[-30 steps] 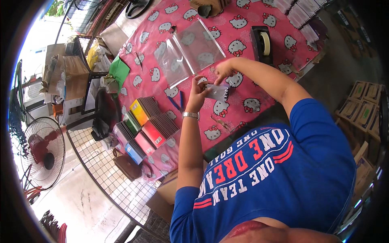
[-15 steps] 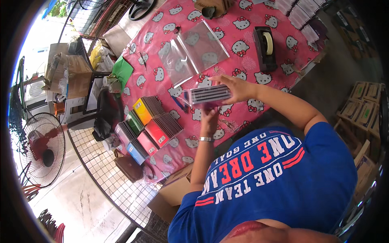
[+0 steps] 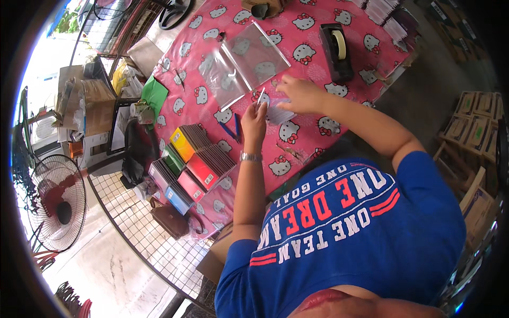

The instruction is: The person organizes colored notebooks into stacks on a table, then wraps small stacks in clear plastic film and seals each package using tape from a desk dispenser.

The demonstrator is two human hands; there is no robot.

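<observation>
My left hand [image 3: 254,123] is closed with its fingers pinched on one side of a clear plastic packet [image 3: 279,113]. A thin pale edge of it rises above those fingers. My right hand [image 3: 303,96] is at the packet's other side, its thumb and fingers bent round the plastic. The packet's contents are blurred and partly hidden by the hands. Just left of my left hand lies a blue-handled cutting tool [image 3: 231,129]. Beyond both hands are flat clear plastic bags [image 3: 249,61] on the pink patterned tablecloth [image 3: 313,32].
Stacks of spiral notebooks [image 3: 193,164] in several colours stand at the left of the table. A black tape dispenser [image 3: 336,53] sits far right, with more notebook stacks [image 3: 395,26] in the corner. A brown pouch [image 3: 169,220] lies at the table's left edge.
The packet has been turned, so the row of dark notebook edges no longer shows. My left hand has moved from beneath it to its left side; my right hand has shifted slightly up.
</observation>
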